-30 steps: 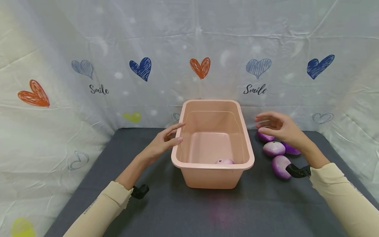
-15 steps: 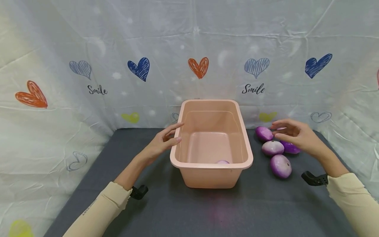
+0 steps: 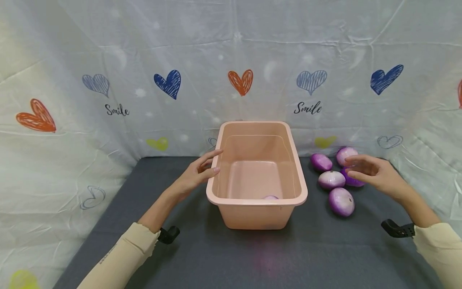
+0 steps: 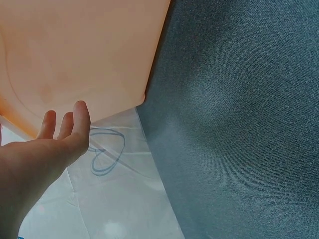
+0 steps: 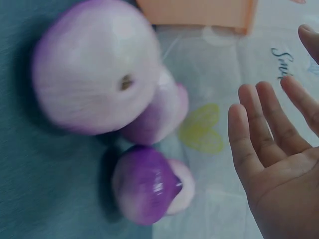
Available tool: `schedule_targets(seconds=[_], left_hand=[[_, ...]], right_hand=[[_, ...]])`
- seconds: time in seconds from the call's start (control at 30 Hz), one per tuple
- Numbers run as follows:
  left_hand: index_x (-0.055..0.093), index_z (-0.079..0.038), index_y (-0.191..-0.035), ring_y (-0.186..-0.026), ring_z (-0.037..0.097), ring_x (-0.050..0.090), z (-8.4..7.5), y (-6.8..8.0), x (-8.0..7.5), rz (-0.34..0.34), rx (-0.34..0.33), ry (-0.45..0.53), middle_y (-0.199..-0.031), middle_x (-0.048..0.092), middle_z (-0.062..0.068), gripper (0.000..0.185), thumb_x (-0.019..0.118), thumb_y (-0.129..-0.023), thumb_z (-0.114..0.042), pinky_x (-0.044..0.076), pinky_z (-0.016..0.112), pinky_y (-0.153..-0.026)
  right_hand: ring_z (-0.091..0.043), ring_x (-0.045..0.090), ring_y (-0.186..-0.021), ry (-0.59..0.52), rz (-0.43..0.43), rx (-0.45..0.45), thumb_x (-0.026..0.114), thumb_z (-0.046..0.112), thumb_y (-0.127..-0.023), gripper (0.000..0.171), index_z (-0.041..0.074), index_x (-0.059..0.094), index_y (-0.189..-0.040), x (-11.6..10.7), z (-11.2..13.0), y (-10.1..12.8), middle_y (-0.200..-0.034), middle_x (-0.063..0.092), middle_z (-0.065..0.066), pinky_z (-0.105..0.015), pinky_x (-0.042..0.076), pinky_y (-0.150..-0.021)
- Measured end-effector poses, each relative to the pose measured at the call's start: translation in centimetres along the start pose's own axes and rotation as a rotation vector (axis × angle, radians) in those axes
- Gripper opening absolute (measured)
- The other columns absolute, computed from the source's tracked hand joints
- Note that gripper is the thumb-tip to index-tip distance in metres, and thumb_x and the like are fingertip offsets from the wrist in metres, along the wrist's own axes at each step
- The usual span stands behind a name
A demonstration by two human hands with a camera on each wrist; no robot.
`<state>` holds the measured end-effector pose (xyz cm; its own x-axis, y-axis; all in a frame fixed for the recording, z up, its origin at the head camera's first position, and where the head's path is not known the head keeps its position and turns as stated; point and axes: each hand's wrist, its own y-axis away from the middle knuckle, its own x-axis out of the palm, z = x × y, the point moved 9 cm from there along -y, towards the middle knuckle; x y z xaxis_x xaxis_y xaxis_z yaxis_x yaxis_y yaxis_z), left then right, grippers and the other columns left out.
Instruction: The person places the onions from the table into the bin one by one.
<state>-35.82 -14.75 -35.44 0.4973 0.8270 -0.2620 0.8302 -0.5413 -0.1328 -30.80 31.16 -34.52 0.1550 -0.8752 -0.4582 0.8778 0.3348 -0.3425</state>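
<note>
One rectangular salmon-pink plastic tub (image 3: 256,176), centred on the dark grey cloth-covered table (image 3: 202,253). One purple-and-white onion-shaped piece inside the tub (image 3: 270,197), at the near wall, mostly hidden by the rim. Five purple-and-white onion-shaped pieces on the table to the right of the tub: one far left of the group (image 3: 321,162), one far right (image 3: 346,155), one in the middle (image 3: 331,180), one darker piece (image 3: 351,181) partly hidden behind the right hand, one nearest the viewer (image 3: 341,202). Total visible: six pieces. One white backdrop sheet printed with hearts and the word "Smile" (image 3: 144,80), behind and at both sides.

Left hand (image 3: 196,173): held against the left outer wall of the tub, fingers straight and slightly apart, index fingertip at the rim; contact with the wall probable, not fully confirmed in the wrist view. Nothing held.

Right hand (image 3: 375,176): raised over the right side of the group of pieces, palm turned leftward, fingers extended and loosely spread, thumb apart. Nothing held; no piece touched.

Both forearms in cream sleeves, each with a black wrist mount.
</note>
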Motion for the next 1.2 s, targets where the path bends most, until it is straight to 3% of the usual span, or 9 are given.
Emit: schedule_targets(seconds=[0.1,0.33,0.63,1.0,1.2], left_hand=[[0.032,-0.019,-0.161,-0.137,0.045,0.04,0.0,0.0,0.1,0.001,0.0,0.005,-0.156,0.035,0.021,0.063,0.06,-0.104,-0.024,0.043,0.057,-0.104],[0.031,-0.019,-0.161,-0.137,0.046,0.039,0.0,0.0,0.1,0.003,-0.003,0.007,-0.156,0.035,0.021,0.064,0.059,-0.104,-0.026,0.042,0.059,-0.104],[0.032,-0.027,-0.161,-0.138,0.047,0.038,0.3,-0.1,0.1,0.007,-0.021,0.001,-0.157,0.032,0.022,0.061,0.058,-0.105,-0.028,0.041,0.06,-0.104],[0.027,-0.019,-0.163,-0.137,0.046,0.04,0.0,0.0,0.3,0.01,-0.018,-0.001,-0.156,0.034,0.021,0.065,0.057,-0.106,-0.028,0.041,0.06,-0.105],[0.028,-0.022,-0.162,-0.135,0.044,0.043,0.1,0.0,0.3,0.004,-0.027,-0.005,-0.154,0.038,0.016,0.064,0.057,-0.106,-0.028,0.043,0.058,-0.103]], right_hand=[[-0.012,0.065,-0.111,0.053,-0.006,0.043,0.066,-0.003,-0.097,0.04,-0.005,0.057,-0.136,0.1,-0.9,1.2,-0.128,0.065,-0.004,-0.023,0.055,-0.082],[-0.012,0.059,-0.119,0.145,-0.019,0.093,0.073,0.005,-0.095,0.054,-0.006,0.049,-0.142,1.2,-2.7,3.4,-0.138,0.052,-0.023,-0.018,0.052,-0.085],[-0.011,0.052,-0.121,0.169,-0.021,0.11,0.083,0.004,-0.085,0.071,-0.005,0.046,-0.145,2.9,-3.8,4.7,-0.142,0.047,-0.023,-0.018,0.05,-0.087],[0.001,0.054,-0.114,0.135,-0.004,0.099,0.085,0.003,-0.083,0.064,-0.005,0.053,-0.138,3.9,-4.5,4.9,-0.136,0.053,-0.022,-0.023,0.054,-0.084],[-0.006,0.06,-0.109,0.126,0.006,0.071,0.086,0.003,-0.081,0.062,-0.004,0.057,-0.135,4.2,-5.2,4.6,-0.132,0.056,-0.021,-0.025,0.056,-0.082]])
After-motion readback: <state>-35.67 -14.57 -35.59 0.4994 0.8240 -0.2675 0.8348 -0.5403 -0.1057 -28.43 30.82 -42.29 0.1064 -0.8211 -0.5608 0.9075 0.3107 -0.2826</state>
